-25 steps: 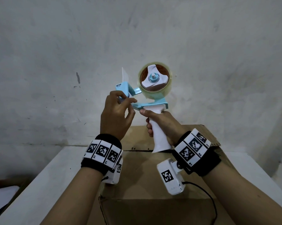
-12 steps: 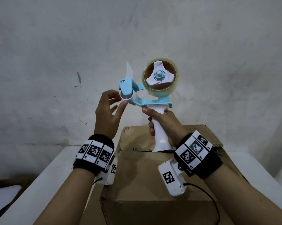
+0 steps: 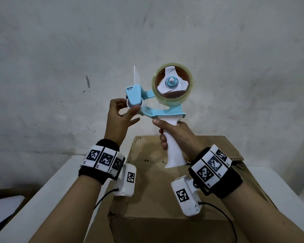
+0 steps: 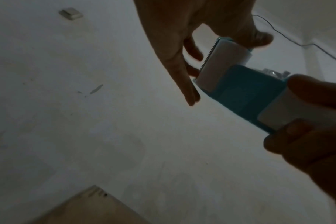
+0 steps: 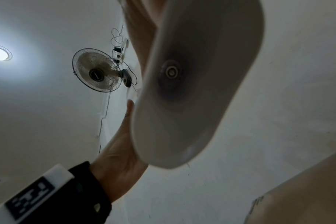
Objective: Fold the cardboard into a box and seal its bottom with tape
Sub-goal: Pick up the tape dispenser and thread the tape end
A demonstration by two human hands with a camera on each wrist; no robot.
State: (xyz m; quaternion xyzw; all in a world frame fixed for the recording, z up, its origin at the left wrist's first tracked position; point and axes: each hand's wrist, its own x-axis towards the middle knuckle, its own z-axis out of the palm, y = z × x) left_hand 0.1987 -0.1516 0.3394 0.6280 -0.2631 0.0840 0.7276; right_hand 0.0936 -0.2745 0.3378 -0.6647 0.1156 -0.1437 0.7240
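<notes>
Right hand [image 3: 175, 132] grips the tape dispenser [image 3: 165, 95]; left hand [image 3: 120, 118], fingers loosely spread, picks at its nine-o'clock roller, tape end needed before sealing the box [image 3: 156, 186].

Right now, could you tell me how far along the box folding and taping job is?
Done: the cardboard box stands folded on the white table, its flaps closed on top. In hand: the right hand grips the tape dispenser by its handle above the box, while the left hand fingers the roller end near the cutter. Left: no tape shows on the seam, so sealing remains.
</notes>
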